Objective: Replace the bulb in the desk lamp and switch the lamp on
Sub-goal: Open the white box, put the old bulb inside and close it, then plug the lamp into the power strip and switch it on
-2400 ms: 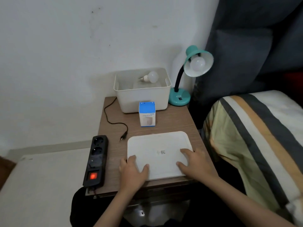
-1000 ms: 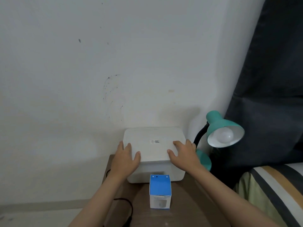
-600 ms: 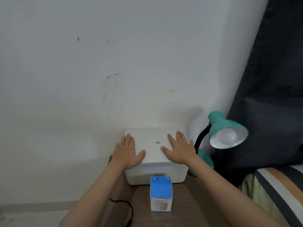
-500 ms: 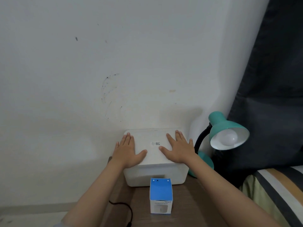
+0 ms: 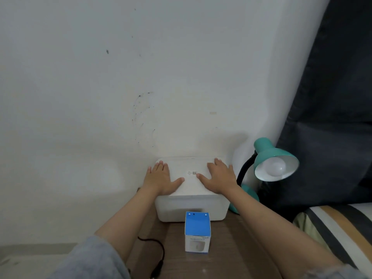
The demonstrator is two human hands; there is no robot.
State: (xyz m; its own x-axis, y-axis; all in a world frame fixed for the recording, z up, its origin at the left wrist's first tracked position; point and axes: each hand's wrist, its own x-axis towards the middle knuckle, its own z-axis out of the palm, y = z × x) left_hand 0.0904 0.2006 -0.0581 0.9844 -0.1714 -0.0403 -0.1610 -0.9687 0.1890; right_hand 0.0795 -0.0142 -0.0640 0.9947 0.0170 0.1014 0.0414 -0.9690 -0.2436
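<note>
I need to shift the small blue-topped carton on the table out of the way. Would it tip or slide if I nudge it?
The carton stands upright and taller than wide, so a push near its blue top would probably tip it; a low push should slide it over the smooth table. It looks like thin card, likely light, and a hard grip may dent it.

Home bedroom: striped bedding (image 5: 340, 228) beside wooden nightstand (image 5: 227, 256) w/ desk lamp (image 5: 269, 166).
</note>
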